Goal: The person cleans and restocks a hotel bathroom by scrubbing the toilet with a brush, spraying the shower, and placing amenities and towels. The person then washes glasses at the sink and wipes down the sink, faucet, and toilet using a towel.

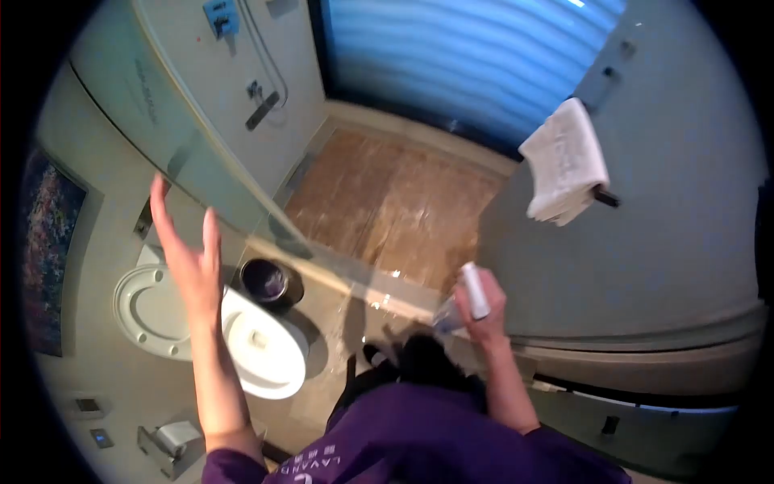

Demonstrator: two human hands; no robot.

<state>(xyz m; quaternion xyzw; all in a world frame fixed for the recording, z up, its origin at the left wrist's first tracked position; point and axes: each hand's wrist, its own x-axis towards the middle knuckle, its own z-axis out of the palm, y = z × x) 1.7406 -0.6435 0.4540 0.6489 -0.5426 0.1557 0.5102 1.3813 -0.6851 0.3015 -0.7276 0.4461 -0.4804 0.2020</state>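
Bathroom, head view: brown shower floor (403,194) looked wet & shiny, w/ a glass panel (189,153) on the left side and a blue window (459,60) at the back. L hand (189,254) was spread, held nothing, & was up near the glass panel; couldn't tell if it touched. Its arm passed in front of the toilet (292,371). R hand (490,306) was wrapped round the spray bottle (445,317), up by its white top (476,290), near the edge of the shower floor.

To do this bit well, I'd say: grip the spray bottle firm b/c a wet one may slip, aim the white top away from you, & step slow, since wet floor could be slick.

Count: 2 hands, 1 spray bottle, 1 toilet w/ seat up, 1 bin (293,295) next to it, 1 toilet roll (177,434), 1 wall pic (52,250). White towel stuff (567,161) hung on 1 dark bar (606,197); 1 or more towels, couldn't tell.
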